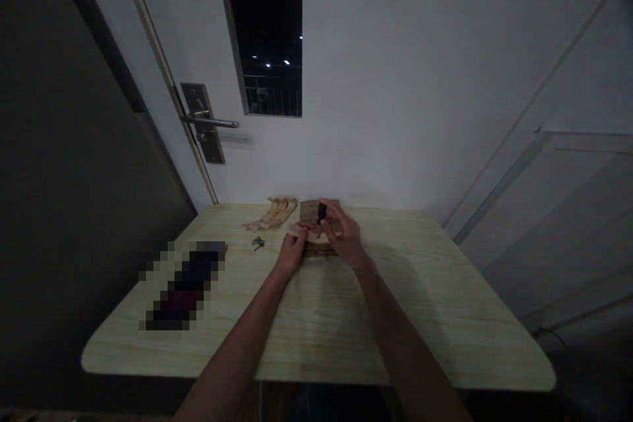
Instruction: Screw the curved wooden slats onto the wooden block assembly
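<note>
My right hand (pixel 345 239) pinches a short black-handled tool (pixel 322 211), by its look a small screwdriver, upright with its metal end pointing down. Under that end lies a pale wooden strip (pixel 297 230), and the fingers of my left hand (pixel 291 252) are closed on its left part. The strip rests over a brown block or folded board (pixel 316 209), partly hidden by my hands; I cannot make out its exact kind. Left of my left hand is a small heap of dark metal pieces (pixel 258 243), seemingly screws. Curved pale wooden pieces (pixel 279 211) lie behind them.
The pale wood-grain table (pixel 316 343) has rounded front corners. On its left side lies a dark, pixelated object (pixel 185 290). A white door (pixel 370 79) with a metal lever handle (pixel 212 122) and a narrow window (pixel 270 26) stands right behind the table.
</note>
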Action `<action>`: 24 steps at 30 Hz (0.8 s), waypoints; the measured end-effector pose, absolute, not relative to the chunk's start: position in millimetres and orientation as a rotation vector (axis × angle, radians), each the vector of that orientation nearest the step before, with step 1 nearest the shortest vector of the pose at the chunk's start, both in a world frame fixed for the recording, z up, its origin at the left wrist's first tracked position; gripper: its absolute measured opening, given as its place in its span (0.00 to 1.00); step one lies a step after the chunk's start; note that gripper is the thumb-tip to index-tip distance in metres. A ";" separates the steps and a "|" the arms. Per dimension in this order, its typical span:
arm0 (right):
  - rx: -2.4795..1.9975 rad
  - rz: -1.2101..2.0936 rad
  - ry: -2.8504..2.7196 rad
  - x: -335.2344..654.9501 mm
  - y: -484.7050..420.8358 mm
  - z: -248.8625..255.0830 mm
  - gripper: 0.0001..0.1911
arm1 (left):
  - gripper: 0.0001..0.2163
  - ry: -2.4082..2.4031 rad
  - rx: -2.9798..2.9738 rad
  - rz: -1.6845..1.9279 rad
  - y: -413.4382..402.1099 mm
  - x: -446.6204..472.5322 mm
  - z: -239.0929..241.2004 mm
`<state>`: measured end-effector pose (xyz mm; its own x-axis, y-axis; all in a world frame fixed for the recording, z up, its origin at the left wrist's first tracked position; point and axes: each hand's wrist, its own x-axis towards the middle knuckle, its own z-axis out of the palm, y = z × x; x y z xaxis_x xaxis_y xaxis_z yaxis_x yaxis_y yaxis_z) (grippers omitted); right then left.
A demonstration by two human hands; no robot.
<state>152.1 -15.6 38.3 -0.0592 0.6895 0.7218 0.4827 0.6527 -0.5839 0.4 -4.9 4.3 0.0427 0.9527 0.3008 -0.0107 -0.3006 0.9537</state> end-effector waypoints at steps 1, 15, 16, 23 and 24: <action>-0.966 0.230 -1.703 152.0 -15.5 38.3 0.21 | 0.16 1.018 1.444 1.394 -4.9 0.5 4.7; -1.025 0.176 -1.711 149.9 -18.4 41.7 0.21 | 0.15 1.028 1.462 1.385 -5.2 0.8 5.0; -1.009 0.182 -1.718 150.4 -18.1 41.6 0.21 | 0.15 1.022 1.470 1.386 -5.1 0.7 4.9; -0.998 0.200 -1.689 150.5 -16.8 40.8 0.21 | 0.17 1.026 1.459 1.389 -4.1 1.1 3.8; -1.015 0.186 -1.687 150.2 -16.7 40.8 0.22 | 0.18 1.027 1.460 1.387 -4.1 1.1 4.0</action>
